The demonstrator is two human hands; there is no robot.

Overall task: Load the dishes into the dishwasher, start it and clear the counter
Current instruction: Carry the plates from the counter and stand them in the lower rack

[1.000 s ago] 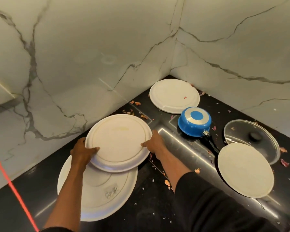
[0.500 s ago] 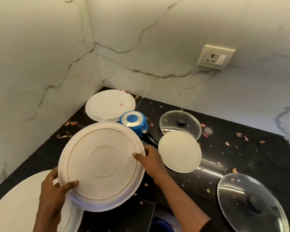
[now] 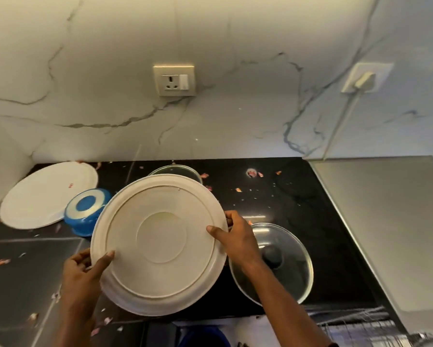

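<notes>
The left hand and the right hand are holding the plate between them, clear of the counter, with its underside facing the camera. Both hands are clamping the rim. Each thumb is lying on the facing side and the other fingers are curling behind the edge. The hands are gripping well apart, on opposite sides of the rim.

Handling, as judged: the plate is likely behaving as a stiff, smooth, breakable item of moderate weight. Any grease is making it slippery. The rim, gripped at two opposite points, is offering the safest hold.

Count:
- **Plates:** two are showing, the one held and a second plate lying beyond the left hand.
- **Pots:** one pot is sitting inverted, nearer the left hand.
- **Lids:** two are showing, the near lid lying beneath the right hand and the far lid showing partly beyond the held plate.
</notes>
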